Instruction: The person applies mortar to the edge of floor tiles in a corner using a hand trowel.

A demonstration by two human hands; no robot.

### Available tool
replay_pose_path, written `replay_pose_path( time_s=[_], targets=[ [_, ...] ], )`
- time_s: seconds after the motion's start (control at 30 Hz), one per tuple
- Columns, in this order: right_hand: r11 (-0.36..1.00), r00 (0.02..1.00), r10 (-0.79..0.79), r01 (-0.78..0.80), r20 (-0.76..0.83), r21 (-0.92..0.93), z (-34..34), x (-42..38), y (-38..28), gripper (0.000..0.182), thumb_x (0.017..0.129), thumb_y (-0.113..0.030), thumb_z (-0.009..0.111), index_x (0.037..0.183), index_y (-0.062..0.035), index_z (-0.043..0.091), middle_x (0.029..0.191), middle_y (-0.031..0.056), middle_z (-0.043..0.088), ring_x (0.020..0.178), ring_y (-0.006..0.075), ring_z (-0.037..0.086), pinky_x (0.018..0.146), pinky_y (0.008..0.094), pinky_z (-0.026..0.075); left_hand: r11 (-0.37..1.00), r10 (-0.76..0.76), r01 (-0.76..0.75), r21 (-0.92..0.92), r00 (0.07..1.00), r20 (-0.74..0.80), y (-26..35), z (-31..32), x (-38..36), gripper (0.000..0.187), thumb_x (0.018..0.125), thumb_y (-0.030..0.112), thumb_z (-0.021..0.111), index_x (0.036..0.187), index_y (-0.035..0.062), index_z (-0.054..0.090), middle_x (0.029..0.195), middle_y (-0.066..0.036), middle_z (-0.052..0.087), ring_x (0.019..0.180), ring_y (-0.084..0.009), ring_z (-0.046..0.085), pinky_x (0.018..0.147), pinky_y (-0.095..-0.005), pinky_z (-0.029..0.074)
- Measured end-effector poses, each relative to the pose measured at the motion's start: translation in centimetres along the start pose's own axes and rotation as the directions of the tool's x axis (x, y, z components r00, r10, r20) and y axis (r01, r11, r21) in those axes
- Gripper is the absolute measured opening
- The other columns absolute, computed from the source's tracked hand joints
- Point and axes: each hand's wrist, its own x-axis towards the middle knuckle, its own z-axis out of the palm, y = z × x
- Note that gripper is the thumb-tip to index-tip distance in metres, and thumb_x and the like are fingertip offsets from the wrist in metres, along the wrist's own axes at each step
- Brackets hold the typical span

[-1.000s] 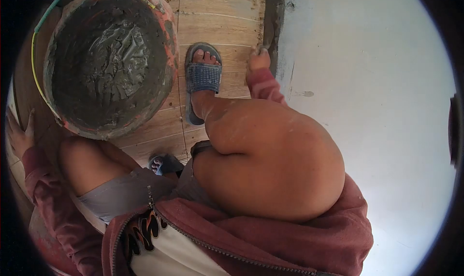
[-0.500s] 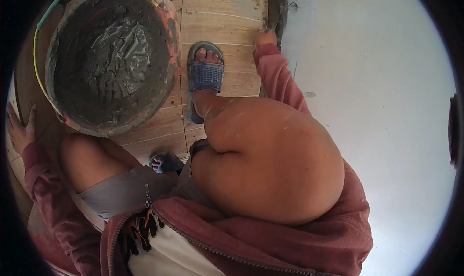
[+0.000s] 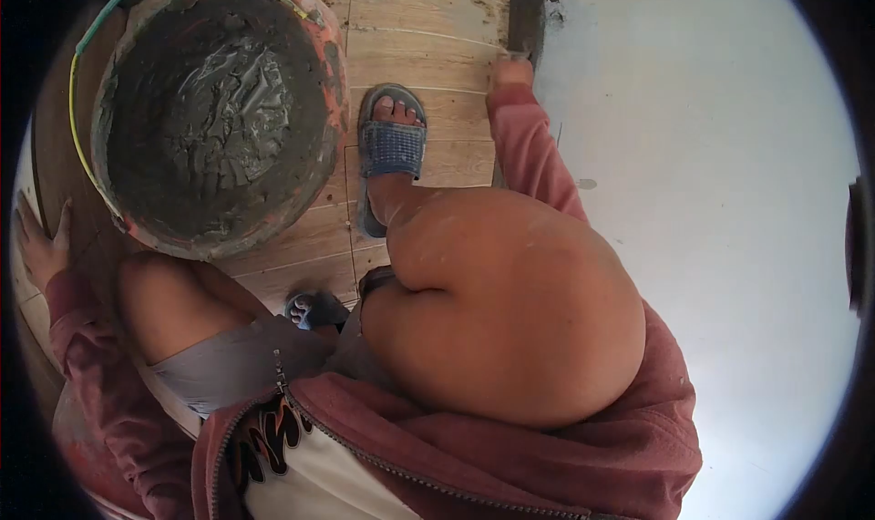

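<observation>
I am looking down over a person who is squatting on a floor of wood-look tiles [image 3: 410, 28]. The right hand [image 3: 512, 70] is reaching forward along the edge where the tiles are meeting a pale, smooth wall surface [image 3: 711, 201]. It is sitting right at a dark strip of mortar [image 3: 527, 14] that is running along that joint. The fingers are curled in, narrow, but I cannot tell whether they are gripping a tool, since the knuckles are hiding whatever may be under them. The red sleeve [image 3: 529, 151] is stretching back from that hand to the raised right knee [image 3: 510, 310].

The left hand [image 3: 38, 247] is lying far out at the left edge of the view, fingers spread wide and pressing flat on the tiles, holding nothing. It is resting just beside the bucket [image 3: 214, 110], apart from its rim. The bucket is standing upright on the tiles, its orange wall smeared grey, and wet grey mortar is coating its inside and bottom. A yellow-green handle [image 3: 82, 92] is lying along its left rim.

Between the bucket and the right hand, a foot in a blue slide sandal [image 3: 390, 146] is standing flat on the tiles, toes pointing toward the top of the view. The other sandal [image 3: 312, 308] is peeking out lower down, between the two legs.
</observation>
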Motion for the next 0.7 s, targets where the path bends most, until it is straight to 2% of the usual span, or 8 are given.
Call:
replay_pose_path(
  time_s=[0.03,0.07,0.23,0.27,0.3,0.4,0.6,0.7],
  targets=[
    [0.913,0.966,0.247,-0.259,0.078,0.317,-1.2,-1.7,-1.4,0.031,0.075,-0.025,0.055,0.080,0.0046,0.060,0.072,0.0229,0.060,0.067,0.0347,0.059,0.059,0.0386,0.044,1.000,-0.002,0.002,0.011,1.000,0.017,-0.2,0.1,0.1,0.075,0.069,0.054,0.058,0.131,0.0214,0.031,0.129,-0.014,0.037,0.118,-0.0303,0.036,0.094,-0.0398,0.031],
    [0.913,0.967,0.243,-0.256,0.081,0.317,-1.7,-2.0,-0.9,0.031,0.075,-0.025,0.055,0.080,0.0046,0.060,0.072,0.0229,0.060,0.067,0.0347,0.059,0.059,0.0386,0.044,1.000,-0.005,0.005,0.017,1.000,0.025,0.0,-0.2,0.1,0.075,0.069,0.054,0.058,0.131,0.0211,0.031,0.129,-0.014,0.037,0.118,-0.0302,0.036,0.094,-0.0398,0.031],
    [0.989,0.985,0.025,0.000,-0.168,0.147,-4.8,-7.5,-2.1,0.028,0.079,-0.022,0.054,0.067,0.0030,0.054,0.060,0.0139,0.059,0.051,0.0228,0.058,0.050,0.0356,0.045,0.998,-0.035,0.035,0.044,0.999,0.006,1.2,-1.1,-0.3,0.075,0.069,0.053,0.058,0.131,0.0200,0.031,0.129,-0.013,0.037,0.117,-0.0301,0.036,0.095,-0.0395,0.030],
    [0.980,0.942,-0.196,0.176,-0.273,-0.098,-2.7,-5.6,2.3,0.028,0.080,-0.023,0.053,0.069,0.0032,0.053,0.060,0.0133,0.058,0.048,0.0223,0.056,0.048,0.0353,0.044,0.999,-0.031,0.031,0.027,1.000,0.005,0.8,-0.6,-0.4,0.075,0.069,0.053,0.058,0.131,0.0204,0.031,0.129,-0.013,0.037,0.117,-0.0300,0.036,0.095,-0.0396,0.030],
    [0.979,0.941,-0.198,0.176,-0.274,-0.102,-2.2,-5.3,2.7,0.028,0.080,-0.023,0.053,0.069,0.0032,0.053,0.060,0.0133,0.058,0.048,0.0223,0.056,0.048,0.0353,0.044,1.000,-0.026,0.026,0.009,1.000,0.004,0.6,-0.4,-0.4,0.075,0.069,0.053,0.058,0.131,0.0207,0.031,0.129,-0.013,0.038,0.117,-0.0299,0.036,0.095,-0.0396,0.030],
    [0.997,0.999,0.051,-0.051,-0.002,0.051,-0.7,-3.9,3.7,0.035,0.079,-0.029,0.052,0.079,0.0055,0.055,0.078,0.0252,0.058,0.079,0.0411,0.055,0.069,0.0435,0.042,0.999,-0.030,0.030,-0.018,1.000,-0.006,0.3,0.2,-0.4,0.075,0.069,0.054,0.058,0.131,0.0226,0.031,0.129,-0.012,0.038,0.117,-0.0296,0.037,0.095,-0.0407,0.030],
    [0.979,0.985,0.121,-0.098,-0.120,0.180,-4.8,-9.8,-2.7,0.033,0.080,-0.029,0.052,0.088,0.0035,0.052,0.086,0.0260,0.057,0.083,0.0418,0.054,0.071,0.0434,0.042,0.998,-0.055,0.055,-0.001,0.998,0.029,0.0,0.0,0.1,0.078,0.067,0.057,0.057,0.131,0.0235,0.030,0.128,-0.013,0.038,0.115,-0.0304,0.039,0.093,-0.0428,0.032],
    [0.998,0.998,-0.061,0.061,0.017,0.006,-3.3,-9.1,-0.2,0.032,0.080,-0.028,0.052,0.091,0.0024,0.050,0.087,0.0262,0.057,0.084,0.0417,0.054,0.072,0.0434,0.043,0.995,-0.048,0.045,0.086,0.998,0.030,-0.2,0.8,-0.2,0.077,0.067,0.056,0.058,0.131,0.0231,0.030,0.128,-0.013,0.039,0.115,-0.0304,0.040,0.092,-0.0418,0.033]
  ],
)
